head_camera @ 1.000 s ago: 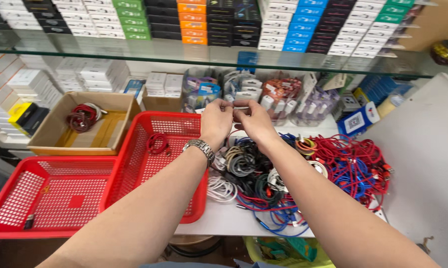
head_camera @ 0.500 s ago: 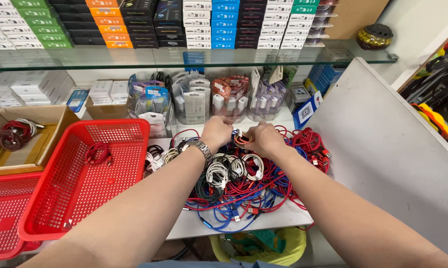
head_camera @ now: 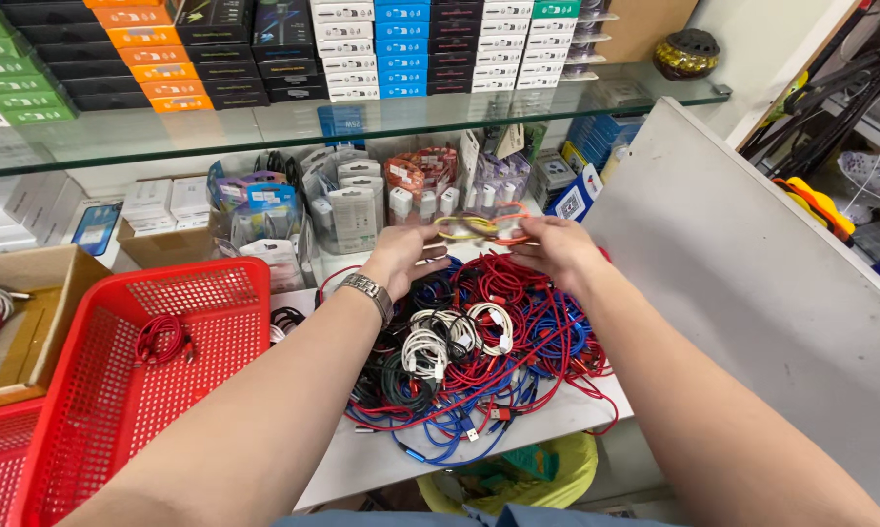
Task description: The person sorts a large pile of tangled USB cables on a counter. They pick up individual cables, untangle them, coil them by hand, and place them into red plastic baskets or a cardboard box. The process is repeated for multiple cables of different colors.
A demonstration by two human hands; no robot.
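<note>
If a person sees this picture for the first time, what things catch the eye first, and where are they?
First comes the big tangle of cables, red, blue, white and black, in the middle of the table. Just above it, the left hand and the right hand hold a yellow and orange band between them. At the left sits a red basket with one coiled red cable inside.

Half a second ago both hands were down in the tangled heap of red, blue, white and black cables (head_camera: 479, 361). Now the left hand (head_camera: 401, 256) and right hand (head_camera: 555, 249) are raised above it — stretching a small yellow-and-orange loop of bands (head_camera: 481, 226) between their fingertips.
</note>
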